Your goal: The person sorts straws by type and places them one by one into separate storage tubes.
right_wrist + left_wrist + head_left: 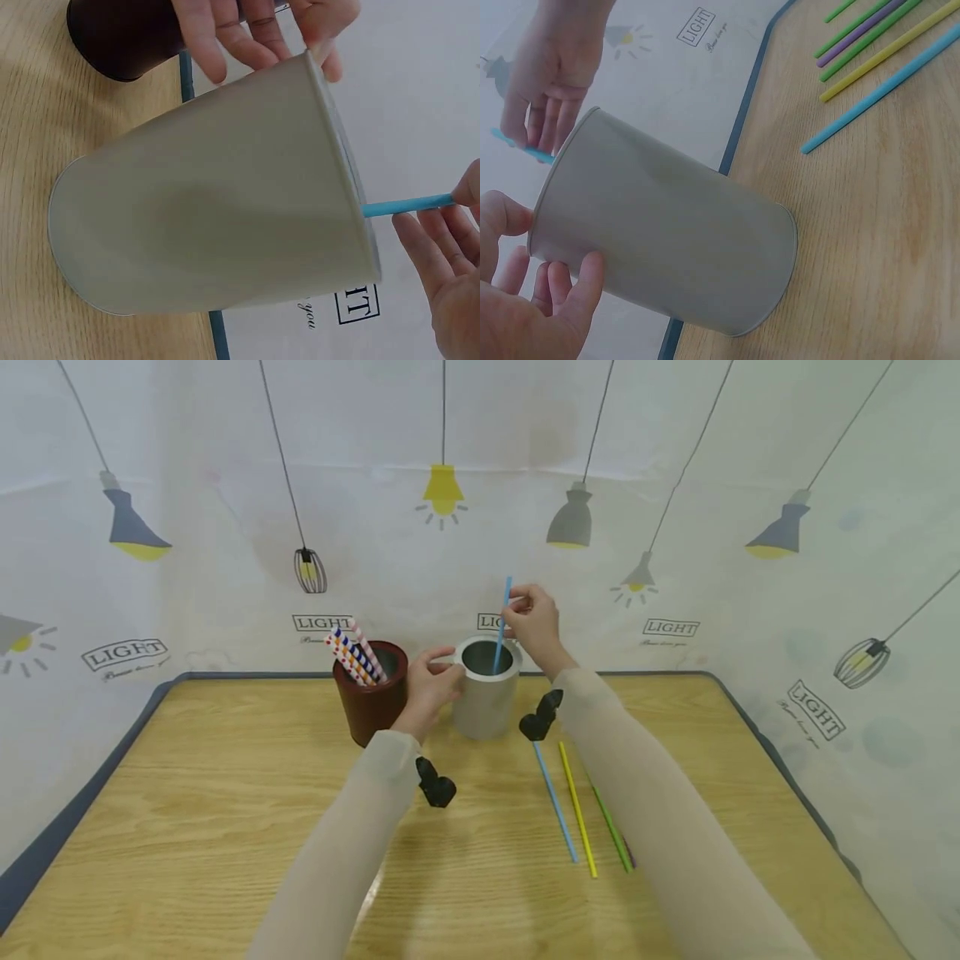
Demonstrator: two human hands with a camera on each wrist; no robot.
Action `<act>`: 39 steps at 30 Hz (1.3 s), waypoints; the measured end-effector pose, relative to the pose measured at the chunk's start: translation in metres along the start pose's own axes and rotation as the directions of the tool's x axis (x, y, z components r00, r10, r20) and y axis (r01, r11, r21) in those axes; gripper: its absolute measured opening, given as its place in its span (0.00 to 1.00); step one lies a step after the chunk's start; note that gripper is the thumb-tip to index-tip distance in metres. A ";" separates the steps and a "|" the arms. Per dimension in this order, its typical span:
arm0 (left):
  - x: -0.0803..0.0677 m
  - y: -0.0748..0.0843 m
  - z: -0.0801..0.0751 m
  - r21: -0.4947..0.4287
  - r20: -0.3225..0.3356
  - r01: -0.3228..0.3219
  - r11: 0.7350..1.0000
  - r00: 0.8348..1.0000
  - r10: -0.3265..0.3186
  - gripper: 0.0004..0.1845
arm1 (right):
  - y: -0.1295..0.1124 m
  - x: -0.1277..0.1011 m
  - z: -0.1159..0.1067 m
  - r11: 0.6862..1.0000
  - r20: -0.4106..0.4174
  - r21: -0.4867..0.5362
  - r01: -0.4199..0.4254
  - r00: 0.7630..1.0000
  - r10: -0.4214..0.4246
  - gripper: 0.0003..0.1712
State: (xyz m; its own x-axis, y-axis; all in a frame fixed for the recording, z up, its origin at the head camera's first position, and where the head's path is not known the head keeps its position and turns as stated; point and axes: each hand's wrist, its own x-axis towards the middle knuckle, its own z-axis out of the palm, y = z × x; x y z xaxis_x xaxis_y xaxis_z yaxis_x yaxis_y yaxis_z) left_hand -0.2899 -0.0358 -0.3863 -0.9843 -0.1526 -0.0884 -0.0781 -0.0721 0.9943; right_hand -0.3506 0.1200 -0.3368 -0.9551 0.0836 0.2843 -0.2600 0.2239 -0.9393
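A grey cup (487,687) stands upright at the back of the wooden table (225,827). My left hand (431,681) grips its rim and side (667,247). My right hand (531,620) pinches a blue straw (501,625) near its top, and the straw's lower end is inside the cup. In the right wrist view the blue straw (409,204) sticks out of the grey cup (210,217) toward my fingers (450,277). In the left wrist view the right hand (547,82) hovers past the rim with the blue straw (521,146).
A dark red cup (372,693) with several striped straws (354,653) stands just left of the grey cup. On the table to the right lie a blue straw (555,802), a yellow one (577,810), a green one (611,831) and a purple one (862,31). A printed curtain (675,527) surrounds the table.
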 end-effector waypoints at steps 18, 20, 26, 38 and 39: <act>-0.001 0.002 0.000 0.050 -0.010 0.004 0.999 1.000 -0.004 0.21 | 0.014 -0.001 0.001 0.987 0.154 -0.152 -0.058 0.985 0.082 0.15; -0.002 0.002 0.000 0.050 -0.009 0.005 0.999 1.000 -0.004 0.21 | 0.014 -0.002 0.002 0.981 0.162 -0.190 -0.046 0.984 0.077 0.16; -0.002 0.002 0.000 0.042 -0.002 0.010 0.999 1.000 -0.010 0.21 | 0.017 0.000 0.004 0.967 0.147 -0.252 -0.032 0.987 0.071 0.16; -0.001 0.001 -0.001 0.034 -0.004 0.010 0.999 1.000 -0.010 0.21 | 0.015 -0.002 0.007 0.955 0.134 -0.295 -0.013 0.989 0.055 0.16; -0.001 0.001 -0.001 0.034 -0.004 0.010 0.999 1.000 -0.010 0.21 | 0.015 -0.002 0.007 0.955 0.135 -0.297 -0.010 0.989 0.052 0.16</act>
State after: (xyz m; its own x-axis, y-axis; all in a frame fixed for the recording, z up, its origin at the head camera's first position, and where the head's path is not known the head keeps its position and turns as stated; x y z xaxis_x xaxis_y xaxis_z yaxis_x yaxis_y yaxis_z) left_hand -0.2887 -0.0365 -0.3852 -0.9830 -0.1554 -0.0982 -0.0931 -0.0398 0.9949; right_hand -0.3535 0.1162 -0.3525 -0.9779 -0.0368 0.2060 -0.1964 0.5014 -0.8427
